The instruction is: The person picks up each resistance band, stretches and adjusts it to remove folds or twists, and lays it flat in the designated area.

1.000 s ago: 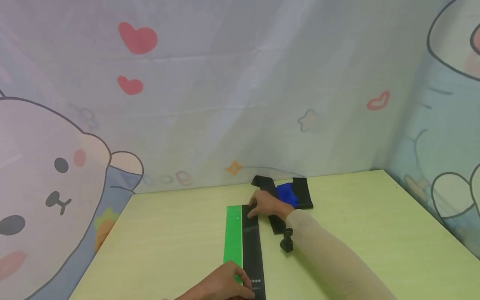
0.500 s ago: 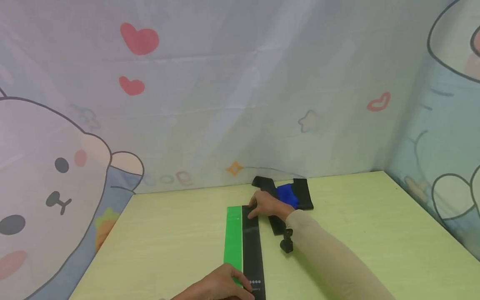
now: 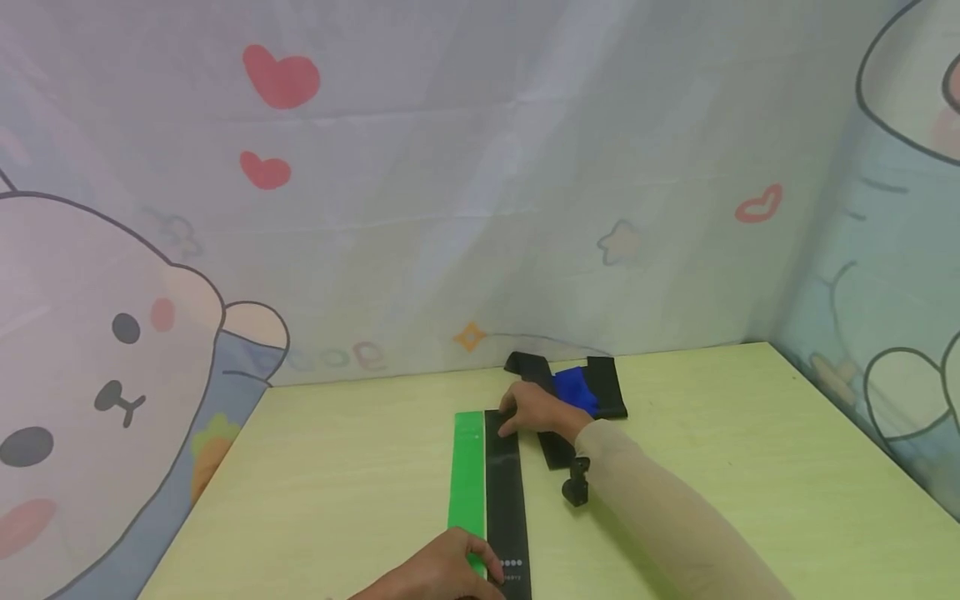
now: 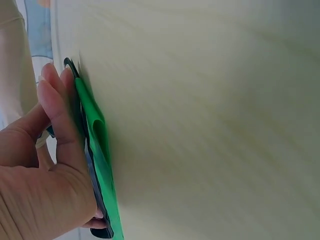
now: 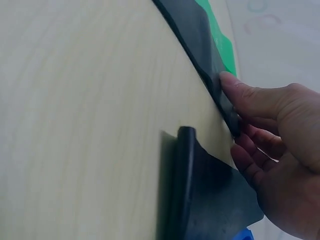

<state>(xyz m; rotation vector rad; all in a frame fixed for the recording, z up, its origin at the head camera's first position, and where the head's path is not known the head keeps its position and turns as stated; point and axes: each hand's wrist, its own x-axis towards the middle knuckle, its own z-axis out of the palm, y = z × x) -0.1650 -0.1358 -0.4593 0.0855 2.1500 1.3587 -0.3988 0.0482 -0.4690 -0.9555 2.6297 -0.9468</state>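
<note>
The right hand (image 3: pixel 538 412) pinches the far end of a black resistance band (image 3: pixel 506 483), its thumb (image 5: pixel 240 92) pressed on the band's top edge and the other fingers curled below it, as the right wrist view shows. The left hand (image 3: pixel 438 573) grips the near end of the same band together with a green resistance band (image 3: pixel 468 475); in the left wrist view its fingers (image 4: pixel 57 112) lie close together along the edges of both bands, the thumb tucked beneath.

The two bands lie flat and stretched lengthwise, near to far, at the middle of the pale yellow-green table (image 3: pixel 337 467). The green one sits on the left, the black one on the right, and their long edges touch. White dots and small print mark the black band's near end.

Just right of the right hand lies a pile of more bands (image 3: pixel 592 387), black ones with a blue one among them, close to the far edge of the table. A small black clip-like object (image 3: pixel 575 483) sits beside the beige sleeve (image 3: pixel 660 517), just right of the black band.

A cartoon-printed curtain (image 3: pixel 375 208) with hearts and a bear hangs behind the table and along its right side.
</note>
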